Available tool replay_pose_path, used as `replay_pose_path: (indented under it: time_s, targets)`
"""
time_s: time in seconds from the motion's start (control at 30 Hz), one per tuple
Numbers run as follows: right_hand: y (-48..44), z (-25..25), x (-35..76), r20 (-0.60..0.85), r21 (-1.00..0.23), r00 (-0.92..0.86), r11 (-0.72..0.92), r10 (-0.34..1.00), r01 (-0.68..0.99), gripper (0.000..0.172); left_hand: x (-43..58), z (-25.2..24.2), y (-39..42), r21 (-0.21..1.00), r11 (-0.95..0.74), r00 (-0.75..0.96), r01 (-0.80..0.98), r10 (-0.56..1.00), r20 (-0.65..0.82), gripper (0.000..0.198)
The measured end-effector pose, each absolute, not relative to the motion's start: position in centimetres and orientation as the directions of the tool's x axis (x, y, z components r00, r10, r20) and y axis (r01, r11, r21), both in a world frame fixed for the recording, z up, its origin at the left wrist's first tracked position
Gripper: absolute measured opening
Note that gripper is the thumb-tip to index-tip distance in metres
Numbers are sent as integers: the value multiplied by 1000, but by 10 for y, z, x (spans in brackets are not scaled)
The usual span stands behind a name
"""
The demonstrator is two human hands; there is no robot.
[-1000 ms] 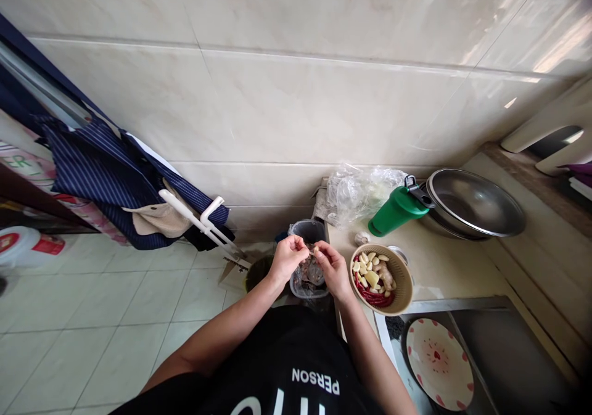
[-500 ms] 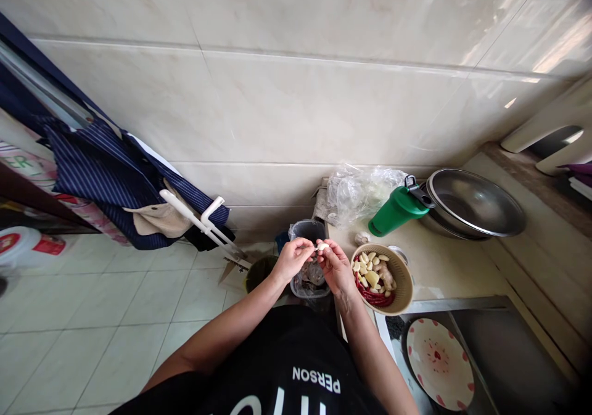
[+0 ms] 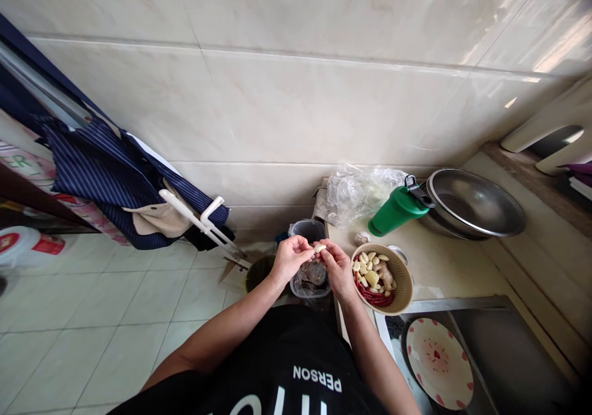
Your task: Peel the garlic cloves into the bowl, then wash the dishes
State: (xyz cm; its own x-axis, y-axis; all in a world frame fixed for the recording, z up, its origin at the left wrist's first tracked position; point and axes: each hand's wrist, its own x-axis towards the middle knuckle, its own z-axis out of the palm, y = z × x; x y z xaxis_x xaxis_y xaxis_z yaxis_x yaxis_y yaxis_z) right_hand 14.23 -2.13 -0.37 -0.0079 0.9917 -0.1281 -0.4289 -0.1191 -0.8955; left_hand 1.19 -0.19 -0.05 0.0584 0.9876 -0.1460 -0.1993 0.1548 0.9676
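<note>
A pale garlic clove [image 3: 319,248] is pinched between my two hands, above a lined trash bin [image 3: 309,290]. My left hand [image 3: 292,258] has its fingertips closed at the clove's left end. From the other side, my right hand [image 3: 336,268] grips the clove between thumb and fingers. Just to the right, a beige basket [image 3: 406,288] on the counter holds peeled garlic cloves [image 3: 369,264], ginger [image 3: 385,275] and red chillies [image 3: 377,298]. A garlic bulb [image 3: 362,237] lies behind the basket.
A green shaker bottle [image 3: 398,211], clear plastic bags [image 3: 358,193] and steel bowls [image 3: 476,202] stand along the counter's back. A patterned plate [image 3: 439,364] is in the sink area at lower right. White pipes [image 3: 197,221] and hanging aprons [image 3: 102,174] are at left.
The clove has turned slightly and shifted a little left between my fingers. My right hand has tilted with it; the left hand stays nearly in place.
</note>
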Motion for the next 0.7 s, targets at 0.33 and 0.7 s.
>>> replay_pose_path:
  time_s: [0.33, 0.7]
  targets:
    - [-22, -3, 135, -230, -817, -49, -220, 972, -534, 22, 15, 5, -6, 974, 147, 69, -173, 988, -137, 19]
    - [-23, -2, 148, -184, -816, -67, -191, 981, -546, 31, 12, -3, -4, 999, 6, 36, 34, 999, -8, 6]
